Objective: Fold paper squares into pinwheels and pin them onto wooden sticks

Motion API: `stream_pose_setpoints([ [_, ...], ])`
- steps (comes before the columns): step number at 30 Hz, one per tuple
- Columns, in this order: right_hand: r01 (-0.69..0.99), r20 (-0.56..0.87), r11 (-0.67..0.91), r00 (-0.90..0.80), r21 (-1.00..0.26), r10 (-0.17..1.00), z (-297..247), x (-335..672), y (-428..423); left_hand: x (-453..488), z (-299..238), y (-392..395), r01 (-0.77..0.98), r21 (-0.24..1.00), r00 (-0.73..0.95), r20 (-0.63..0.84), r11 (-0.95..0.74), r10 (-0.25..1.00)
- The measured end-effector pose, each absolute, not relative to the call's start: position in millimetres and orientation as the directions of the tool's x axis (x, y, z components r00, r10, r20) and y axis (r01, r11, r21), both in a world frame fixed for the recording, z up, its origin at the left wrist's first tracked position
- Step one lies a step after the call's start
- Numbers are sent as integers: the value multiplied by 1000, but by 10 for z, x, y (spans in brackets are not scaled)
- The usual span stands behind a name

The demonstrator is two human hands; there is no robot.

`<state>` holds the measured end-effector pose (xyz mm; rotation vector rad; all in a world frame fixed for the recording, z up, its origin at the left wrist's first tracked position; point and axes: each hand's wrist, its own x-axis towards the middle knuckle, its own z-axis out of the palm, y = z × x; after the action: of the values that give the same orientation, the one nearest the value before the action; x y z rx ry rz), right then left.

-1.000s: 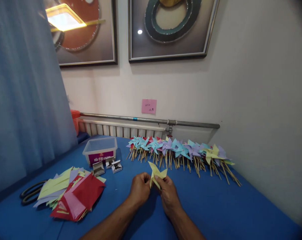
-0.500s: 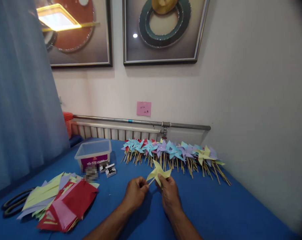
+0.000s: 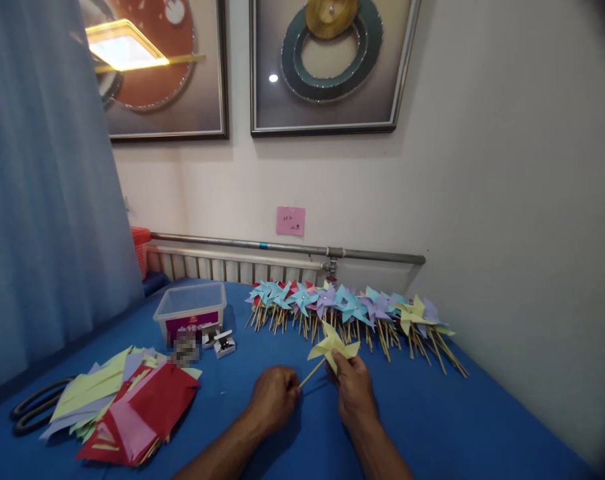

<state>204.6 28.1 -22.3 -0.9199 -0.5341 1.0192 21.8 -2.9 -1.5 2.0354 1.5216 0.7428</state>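
A pale yellow paper pinwheel [image 3: 327,348] is held above the blue cloth, tilted, in front of me. My right hand [image 3: 355,383] is closed on it, thumb pressing the middle of the paper from the front. From the pinwheel a thin wooden stick [image 3: 312,375] slants down to the left. My left hand [image 3: 276,400] is closed around the stick's lower end, its fingertips partly hidden from view.
Finished pinwheels [image 3: 327,300] on sticks lie in a long row at the back. To the left are a clear plastic tub [image 3: 192,300], a small box of pins [image 3: 225,344], a pile of coloured paper [image 3: 147,407] and black-handled scissors [image 3: 37,407].
My right hand has moved right with the pinwheel. My left hand has slid down the stick, so more of it shows between the hands. The view has shifted slightly.
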Motion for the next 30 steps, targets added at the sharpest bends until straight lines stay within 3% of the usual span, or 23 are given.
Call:
stream_pose_setpoints([
  [12,-387,6,216,477,-897,879,-177,1999,271,242,-87,-18,739,633,212,107,-231,971],
  [25,-401,-20,158,405,-902,914,-116,2007,231,290,-59,-87,747,623,231,83,-231,969],
  [30,-316,31,193,453,-929,891,-154,2030,277,245,-11,-18,756,628,151,109,-185,983],
])
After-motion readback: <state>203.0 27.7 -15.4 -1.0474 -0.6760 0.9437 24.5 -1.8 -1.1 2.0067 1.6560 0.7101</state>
